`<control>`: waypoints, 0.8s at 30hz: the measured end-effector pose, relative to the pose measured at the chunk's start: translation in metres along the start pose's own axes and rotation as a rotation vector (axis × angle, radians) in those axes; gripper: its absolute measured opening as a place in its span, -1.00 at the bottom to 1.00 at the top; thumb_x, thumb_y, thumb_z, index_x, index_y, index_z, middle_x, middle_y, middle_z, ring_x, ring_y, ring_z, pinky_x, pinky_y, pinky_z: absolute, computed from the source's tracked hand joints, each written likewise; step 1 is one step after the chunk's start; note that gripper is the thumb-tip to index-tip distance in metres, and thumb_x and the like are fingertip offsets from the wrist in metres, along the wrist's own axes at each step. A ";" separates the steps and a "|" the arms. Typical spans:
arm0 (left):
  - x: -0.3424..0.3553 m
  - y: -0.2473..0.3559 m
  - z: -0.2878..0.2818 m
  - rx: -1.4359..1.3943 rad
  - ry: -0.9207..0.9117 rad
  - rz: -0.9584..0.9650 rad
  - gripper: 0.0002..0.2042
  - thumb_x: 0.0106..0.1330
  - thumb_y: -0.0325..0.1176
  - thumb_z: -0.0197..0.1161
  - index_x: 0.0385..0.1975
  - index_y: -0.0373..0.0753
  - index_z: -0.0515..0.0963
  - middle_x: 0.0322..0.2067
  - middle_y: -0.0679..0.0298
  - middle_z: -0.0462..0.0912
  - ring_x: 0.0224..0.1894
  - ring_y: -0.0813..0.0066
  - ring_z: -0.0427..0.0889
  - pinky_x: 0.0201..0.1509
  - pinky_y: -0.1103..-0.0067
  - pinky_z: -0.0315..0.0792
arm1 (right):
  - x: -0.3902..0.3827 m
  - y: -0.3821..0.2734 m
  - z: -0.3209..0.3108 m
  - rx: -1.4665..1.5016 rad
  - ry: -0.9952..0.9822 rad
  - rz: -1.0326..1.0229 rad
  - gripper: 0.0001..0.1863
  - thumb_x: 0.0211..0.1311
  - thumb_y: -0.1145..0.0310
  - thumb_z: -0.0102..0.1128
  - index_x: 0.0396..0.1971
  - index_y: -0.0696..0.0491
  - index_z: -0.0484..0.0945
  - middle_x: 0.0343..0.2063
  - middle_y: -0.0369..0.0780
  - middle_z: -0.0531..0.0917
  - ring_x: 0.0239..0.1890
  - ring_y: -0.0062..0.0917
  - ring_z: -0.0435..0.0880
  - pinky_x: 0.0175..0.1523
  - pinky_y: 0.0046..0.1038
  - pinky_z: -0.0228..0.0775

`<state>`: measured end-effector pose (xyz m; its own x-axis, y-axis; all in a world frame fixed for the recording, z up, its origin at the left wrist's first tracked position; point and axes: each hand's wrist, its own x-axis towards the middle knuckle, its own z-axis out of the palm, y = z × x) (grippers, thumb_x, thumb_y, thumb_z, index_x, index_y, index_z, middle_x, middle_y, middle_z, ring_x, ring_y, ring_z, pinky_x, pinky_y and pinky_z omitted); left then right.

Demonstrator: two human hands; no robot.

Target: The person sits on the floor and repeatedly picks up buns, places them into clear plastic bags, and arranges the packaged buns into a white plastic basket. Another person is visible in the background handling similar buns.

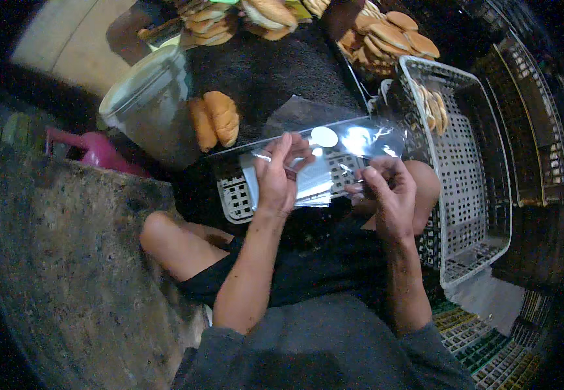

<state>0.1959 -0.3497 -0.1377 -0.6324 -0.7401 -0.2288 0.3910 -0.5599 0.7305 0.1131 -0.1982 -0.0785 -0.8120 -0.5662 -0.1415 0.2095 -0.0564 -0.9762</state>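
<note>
Both hands pinch a clear plastic bag [334,153] held over the lap: left hand [279,175] grips its near-left edge, right hand [389,192] its right side (white basket [477,195] just beside).

A thin stack of clear, glossy plastic bags [334,153], each rectangular and marked with a white round patch, is being held roughly flat above the lap, its near edge being gripped at both ends, light being reflected off its top.

Both hands [334,179] hold clear bags [340,146] (buns [215,118] nearby).
</note>
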 end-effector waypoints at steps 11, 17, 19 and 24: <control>-0.018 0.172 -0.148 0.102 0.920 0.564 -0.43 0.26 0.23 0.06 -0.03 -0.17 0.44 -0.11 0.17 0.55 -0.24 0.32 0.58 -0.26 0.49 0.46 | 0.117 0.147 0.199 -0.975 -0.483 -0.628 -0.56 0.31 0.09 0.00 0.03 0.08 0.45 0.09 0.06 0.43 0.27 0.01 0.23 0.34 -0.02 -0.05; -0.006 0.142 -0.145 0.083 0.574 0.578 -0.41 0.32 0.24 -0.07 0.06 -0.17 0.35 -0.10 0.18 0.52 -0.06 0.31 0.54 -0.20 0.42 0.51 | 0.176 0.144 0.169 -1.392 -0.247 -0.546 -0.46 0.03 0.24 0.34 -0.01 0.06 0.33 -0.17 -0.06 0.57 0.06 -0.05 0.44 0.20 -0.04 0.18; 0.006 0.135 -0.168 0.174 0.546 0.562 -0.44 0.34 0.19 -0.03 0.05 -0.21 0.35 -0.05 0.20 0.50 -0.01 0.29 0.54 -0.17 0.40 0.52 | 0.175 0.100 0.135 -0.840 -0.357 -0.452 -0.48 0.05 0.33 0.32 0.00 0.06 0.30 -0.25 -0.08 0.60 -0.16 -0.19 0.60 -0.06 -0.25 0.42; 0.042 0.118 -0.153 0.403 0.450 0.497 -0.40 0.37 0.13 -0.03 0.10 -0.35 0.35 0.02 0.13 0.50 0.11 0.28 0.50 -0.08 0.40 0.53 | 0.127 -0.028 0.020 -0.461 -0.247 -0.119 -0.40 0.09 0.35 0.33 0.06 0.08 0.18 -0.29 -0.09 0.60 -0.34 -0.47 0.64 -0.33 -0.49 0.50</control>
<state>0.3178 -0.5034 -0.1594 -0.0809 -0.9967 0.0102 0.2292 -0.0086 0.9733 0.0151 -0.2852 -0.0662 -0.6513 -0.7580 -0.0368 -0.1823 0.2033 -0.9620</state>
